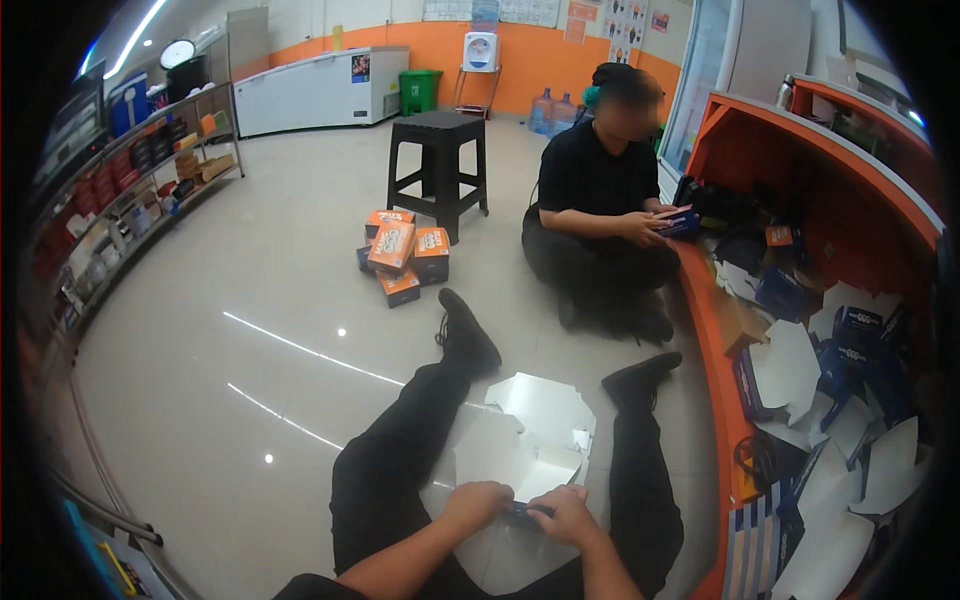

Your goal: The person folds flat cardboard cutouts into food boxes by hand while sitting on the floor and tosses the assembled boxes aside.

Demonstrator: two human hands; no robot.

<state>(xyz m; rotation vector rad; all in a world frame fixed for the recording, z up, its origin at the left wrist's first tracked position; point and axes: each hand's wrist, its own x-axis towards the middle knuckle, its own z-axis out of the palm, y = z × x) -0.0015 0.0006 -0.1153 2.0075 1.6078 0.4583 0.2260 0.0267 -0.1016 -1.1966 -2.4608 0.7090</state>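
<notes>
Between my outstretched legs lies a partly folded cardboard box [540, 425], white inside with a dark blue outer face, its large flaps spread away from me. My left hand [479, 506] grips the near edge at its left end, fingers curled over it. At the right end of that same edge, my right hand [565, 514] pinches the card between thumb and fingers. A small wall stands up inside the box near my right hand. The undersides of my fingers are hidden.
Several orange-and-blue boxes [394, 246] are piled before a black stool [440, 150]. Another person [610, 190] sits cross-legged, holding a dark blue box. An orange shelf [712, 350] full of flattened cartons [790, 370] stands at right; a metal rack [130, 190] lines the left.
</notes>
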